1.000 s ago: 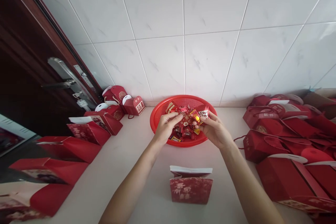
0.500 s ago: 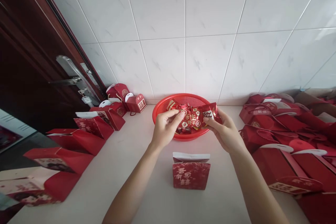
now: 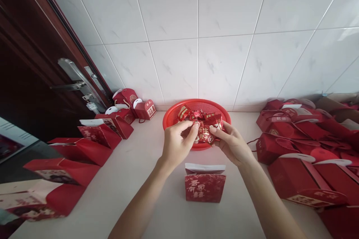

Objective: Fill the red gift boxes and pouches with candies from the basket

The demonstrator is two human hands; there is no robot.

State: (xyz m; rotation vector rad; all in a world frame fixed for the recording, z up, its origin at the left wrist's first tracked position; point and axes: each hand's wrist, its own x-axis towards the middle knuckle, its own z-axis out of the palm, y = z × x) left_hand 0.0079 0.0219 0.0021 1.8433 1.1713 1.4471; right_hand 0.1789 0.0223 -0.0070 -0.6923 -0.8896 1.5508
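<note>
My left hand (image 3: 177, 145) pinches the left end of a red candy packet (image 3: 205, 132) with gold characters and white flowers. My right hand (image 3: 235, 142) is closed at its right side, thumb on the front, with more red wrapper bunched in the same grip; whether that is a second packet I cannot tell. Both hands are just above the near rim of a red plastic basket (image 3: 169, 117), where several red and gold wrapped sweets (image 3: 196, 114) lie. Nearer me, below the hands, a small red paper gift box (image 3: 204, 189) stands upright with its top open.
A row of red gift boxes (image 3: 74, 149) lines the table's left side, with a small handled box (image 3: 145, 109) at the back. Many red boxes (image 3: 297, 179) are heaped on the right. A tiled wall (image 3: 174, 71) rises behind the basket; a dark door (image 3: 33, 56) is at left.
My right hand has moved left and slightly toward me, bringing the wrappers closer together over the basket's near rim. My left hand keeps its pinch. The gift box stays in place.
</note>
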